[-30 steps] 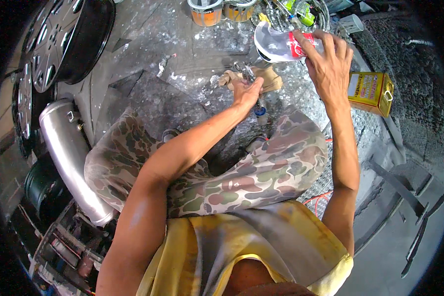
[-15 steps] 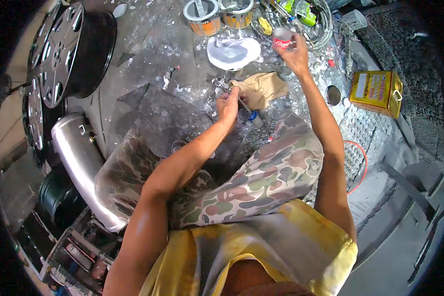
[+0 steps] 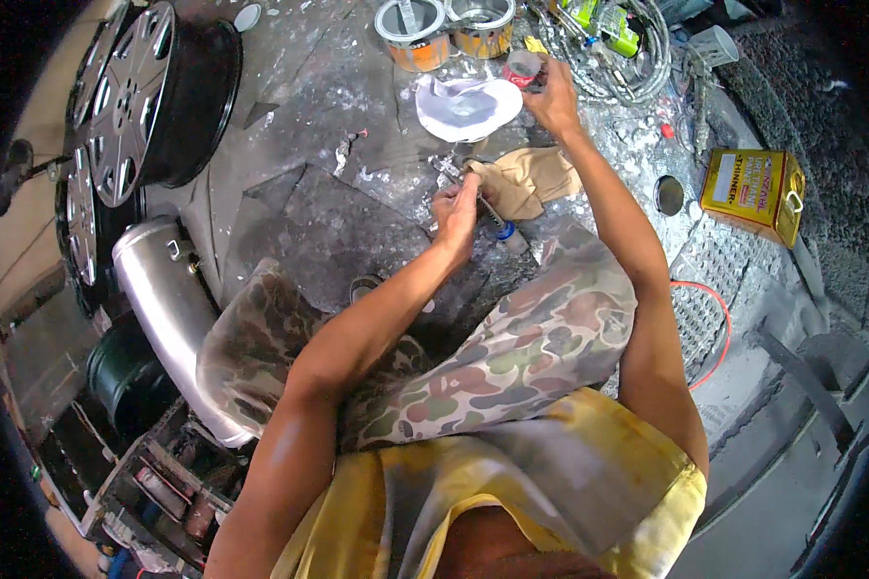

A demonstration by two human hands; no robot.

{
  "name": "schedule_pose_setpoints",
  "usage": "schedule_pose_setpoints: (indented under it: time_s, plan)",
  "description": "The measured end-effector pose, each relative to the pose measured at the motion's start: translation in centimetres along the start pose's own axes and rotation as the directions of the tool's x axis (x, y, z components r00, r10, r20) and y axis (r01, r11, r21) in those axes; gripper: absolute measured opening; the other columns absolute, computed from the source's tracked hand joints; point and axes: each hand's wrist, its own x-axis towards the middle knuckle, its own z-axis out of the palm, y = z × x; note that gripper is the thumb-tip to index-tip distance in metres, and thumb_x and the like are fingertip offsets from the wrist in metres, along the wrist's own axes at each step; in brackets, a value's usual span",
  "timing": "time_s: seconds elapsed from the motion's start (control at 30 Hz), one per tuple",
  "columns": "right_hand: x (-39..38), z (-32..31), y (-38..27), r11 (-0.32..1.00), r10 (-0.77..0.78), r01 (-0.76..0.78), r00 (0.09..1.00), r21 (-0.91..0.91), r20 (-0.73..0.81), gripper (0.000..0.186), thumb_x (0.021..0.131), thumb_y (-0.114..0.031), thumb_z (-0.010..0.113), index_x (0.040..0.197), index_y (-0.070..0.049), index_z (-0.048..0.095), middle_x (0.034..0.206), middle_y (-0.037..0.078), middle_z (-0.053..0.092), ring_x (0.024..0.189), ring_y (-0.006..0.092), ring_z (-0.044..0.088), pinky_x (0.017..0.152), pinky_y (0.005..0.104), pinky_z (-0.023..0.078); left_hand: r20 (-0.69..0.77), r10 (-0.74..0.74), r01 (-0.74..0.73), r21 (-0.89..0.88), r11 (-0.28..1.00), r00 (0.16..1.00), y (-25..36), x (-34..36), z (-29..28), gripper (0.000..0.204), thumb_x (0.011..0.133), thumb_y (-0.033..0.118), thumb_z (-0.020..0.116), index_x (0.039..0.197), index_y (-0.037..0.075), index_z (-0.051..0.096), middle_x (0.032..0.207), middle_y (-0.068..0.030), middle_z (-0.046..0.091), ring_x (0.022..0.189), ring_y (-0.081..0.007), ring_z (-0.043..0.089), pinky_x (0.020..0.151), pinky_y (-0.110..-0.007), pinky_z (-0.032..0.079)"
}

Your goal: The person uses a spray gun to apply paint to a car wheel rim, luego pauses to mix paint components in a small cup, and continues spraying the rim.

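Note:
In my right hand [image 3: 553, 99], closed around its side, is a cut-off red drink can [image 3: 523, 68] with its grey inside showing. It is beside the right edge of a white round piece [image 3: 468, 108] with a greyish middle. My left hand [image 3: 456, 214] is wrapped around a metal spray gun [image 3: 502, 228], which has a blue ring and a grey end pointing down toward my knee. My palm and fingers hide part of the gun. A crumpled tan cloth [image 3: 526, 183] lies just right of the left hand.
Two open tins [image 3: 412, 48] stand at the far side. Coiled hoses [image 3: 637, 82] lie far right. A yellow solvent can [image 3: 753, 196] and red hose [image 3: 727, 333] are on the right. Wheels [image 3: 130, 106] and a silver tank [image 3: 169, 323] are at my left.
My right hand has brought the can leftward, closer to the white round piece. The left hand keeps its hold on the spray gun. The whole view has shifted slightly.

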Motion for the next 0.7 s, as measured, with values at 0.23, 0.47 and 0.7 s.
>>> schedule_pose_setpoints:
  time_s: [0.23,0.47,0.7]
  plan:
    - [-4.6,-11.1,-8.9,0.982,-0.188,0.183,0.975,0.046,0.116,0.046,0.079,-0.013,0.079,0.123,-0.008,0.065,0.091,0.009,0.061,0.085,0.0230,0.062,0.078,0.0363,0.052,-0.033,0.045,-0.042,0.091,0.995,0.998,-0.9,2.0,0.5,0.032,0.094,0.033,0.069,0.094,0.001,0.070,0.085,-0.0083,0.072,0.074,-0.0182,0.067,0.069,-0.034,0.054]
    - [-4.6,-12.9,-11.8,0.840,-0.492,0.523,0.847,-0.146,0.204,0.037,0.083,-0.005,0.072,0.119,-0.013,0.070,0.093,0.006,0.062,0.086,0.0254,0.062,0.078,0.0377,0.051,-0.010,0.013,-0.012,0.111,0.994,1.000,1.8,0.1,2.7,0.033,0.087,0.034,0.075,0.089,0.006,0.059,0.081,-0.0085,0.073,0.072,-0.0169,0.068,0.063,-0.033,0.052]
    - [-4.1,-12.9,-12.8,0.931,-0.365,0.365,0.927,0.020,0.088,0.020,0.086,0.004,0.070,0.104,-0.002,0.074,0.099,0.012,0.071,0.088,0.0249,0.070,0.080,0.0321,0.054,-0.088,0.010,-0.002,0.081,0.997,0.996,1.5,0.5,3.1,0.039,0.084,0.036,0.077,0.095,0.007,0.054,0.080,-0.0089,0.073,0.066,-0.0166,0.067,0.054,-0.030,0.047]
